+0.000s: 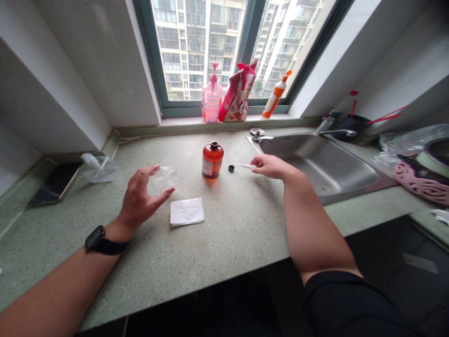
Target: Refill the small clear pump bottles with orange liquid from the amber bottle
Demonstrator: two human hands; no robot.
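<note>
My left hand (142, 194), with a black watch on the wrist, curves its fingers and thumb around a clear plastic container (164, 179). The container's see-through edges are hard to make out. My right hand (264, 167) pinches a thin white stick-like tool (244, 165), its pale tip pointing left; its exact kind I cannot tell. Between the hands an amber bottle (212, 160) with a white label stands upright, its mouth uncapped. Beside it a small black cap (231, 168) rests on the counter. A folded white tissue (187, 212) lies nearer to me.
To the right is a steel sink (315, 161) with a faucet (336, 133). A phone (54, 184) and a clear box (99, 169) occupy the left. On the windowsill are a pink pump bottle (212, 96), a red bag (239, 93) and an orange-white bottle (275, 97).
</note>
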